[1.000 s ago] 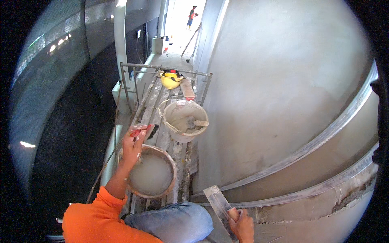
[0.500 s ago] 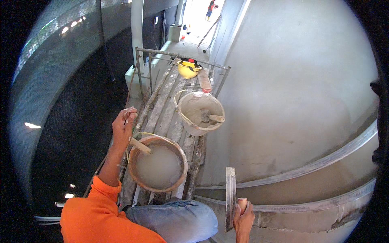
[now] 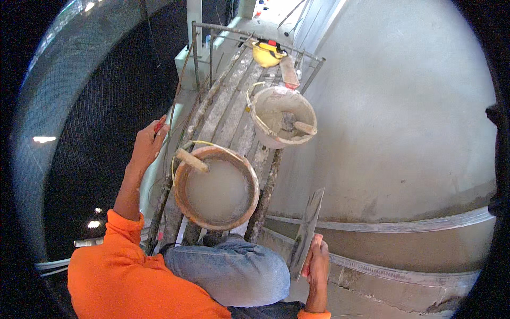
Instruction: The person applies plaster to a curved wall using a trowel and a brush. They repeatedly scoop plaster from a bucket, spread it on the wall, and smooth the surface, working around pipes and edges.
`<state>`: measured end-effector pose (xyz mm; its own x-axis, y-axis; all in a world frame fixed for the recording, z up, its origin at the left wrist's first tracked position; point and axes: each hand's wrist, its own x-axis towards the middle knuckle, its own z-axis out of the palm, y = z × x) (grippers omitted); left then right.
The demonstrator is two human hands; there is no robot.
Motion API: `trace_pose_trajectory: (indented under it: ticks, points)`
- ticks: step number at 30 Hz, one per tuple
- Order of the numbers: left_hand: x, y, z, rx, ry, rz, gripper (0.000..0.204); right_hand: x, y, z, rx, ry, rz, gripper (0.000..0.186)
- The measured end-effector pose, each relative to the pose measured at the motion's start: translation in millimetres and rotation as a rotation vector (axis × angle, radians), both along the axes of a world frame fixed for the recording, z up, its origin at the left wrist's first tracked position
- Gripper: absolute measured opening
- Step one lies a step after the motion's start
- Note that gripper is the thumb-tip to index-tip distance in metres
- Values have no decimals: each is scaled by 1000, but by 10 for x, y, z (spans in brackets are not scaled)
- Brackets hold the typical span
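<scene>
My left hand (image 3: 151,139), at the end of an orange sleeve, is closed on a red-handled tool (image 3: 160,125), mostly hidden by the fingers, beyond the platform's left side. Beside it, a rust-stained bucket (image 3: 180,194) holds cloudy liquid (image 3: 217,189), with a wooden-handled tool (image 3: 192,159) at its rim. My right hand (image 3: 316,263) grips a flat steel trowel (image 3: 306,223) by its handle, blade nearly upright beside my jeans-covered leg. A pale bucket (image 3: 272,137) farther along holds grey mortar and a wooden-handled tool (image 3: 305,128).
The plank scaffold (image 3: 226,101) has metal end rails (image 3: 223,30), a yellow helmet (image 3: 268,55) and a board (image 3: 288,72). Dark netting (image 3: 101,106) hangs left; a plastered surface (image 3: 398,117) fills the right, with metal straightedges (image 3: 404,226) along its lower part. A bright opening lies at the back.
My left hand has moved left, away from above the liquid bucket. The trowel in my right hand has turned to stand more upright. The view has tilted downward, shifting the buckets up and right.
</scene>
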<state>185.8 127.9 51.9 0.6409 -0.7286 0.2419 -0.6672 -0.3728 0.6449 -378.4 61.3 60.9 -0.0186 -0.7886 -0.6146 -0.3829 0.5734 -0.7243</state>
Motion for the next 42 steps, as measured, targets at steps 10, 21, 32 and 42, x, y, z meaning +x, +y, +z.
trace_pose_trajectory:
  ticks: [10,21,32,42]
  points:
    - [23,-32,-134,-23,-45,-15,42,832,-763,33,-94,-410,7,52]
    - [81,-2221,-263,268,-73,-243,71,860,-1303,430,-185,118,151,57]
    - [8,-3580,-1545,196,479,-118,83,23,-31,-95,-109,172,-120,53]
    - [55,-3511,-1593,55,295,-341,47,233,-496,107,-136,100,-46,50]
